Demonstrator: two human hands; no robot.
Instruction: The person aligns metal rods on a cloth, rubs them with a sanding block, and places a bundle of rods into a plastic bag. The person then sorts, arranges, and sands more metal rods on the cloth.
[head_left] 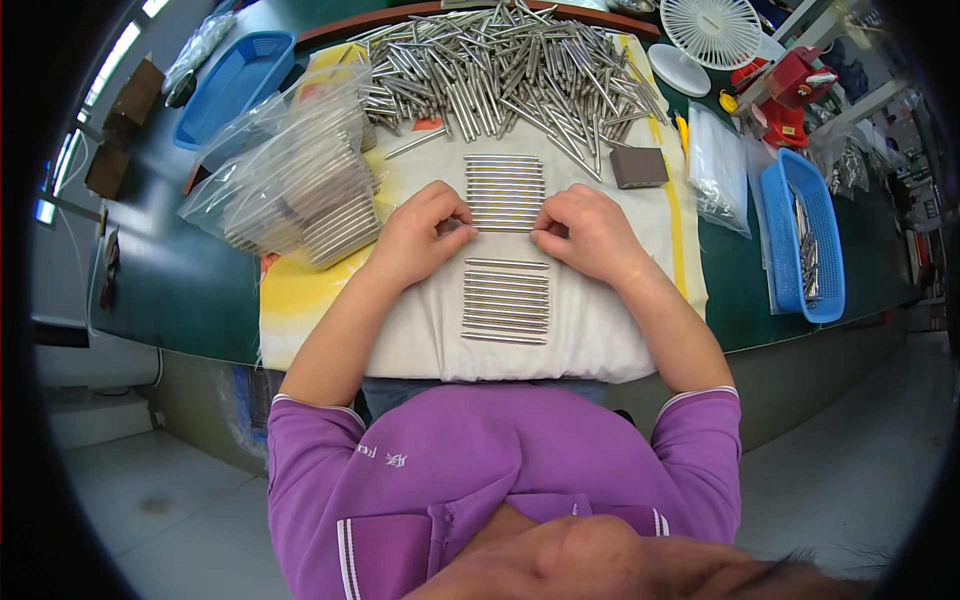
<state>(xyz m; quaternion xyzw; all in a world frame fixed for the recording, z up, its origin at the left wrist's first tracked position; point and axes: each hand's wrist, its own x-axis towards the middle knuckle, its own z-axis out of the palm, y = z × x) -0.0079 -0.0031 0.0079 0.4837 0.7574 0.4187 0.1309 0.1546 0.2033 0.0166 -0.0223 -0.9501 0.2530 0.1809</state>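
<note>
Green table (170, 270) carries a white cloth (590, 330) so the metal rods (505, 192) do not roll. Both hands, left hand (420, 238) and right hand (585, 232), pinch with curled fingers the nearest rod of the upper row (keeping it straight); a second row (505, 301) lies below.

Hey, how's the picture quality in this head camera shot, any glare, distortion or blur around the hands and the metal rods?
Head view: even overhead light, soft shadows; the heap of loose shiny metal rods glints without washing out; fisheye bends the dark green table edge and blackens the corners; left hand, right hand and the neat row of aligned metal rods between them stay sharp.
</note>
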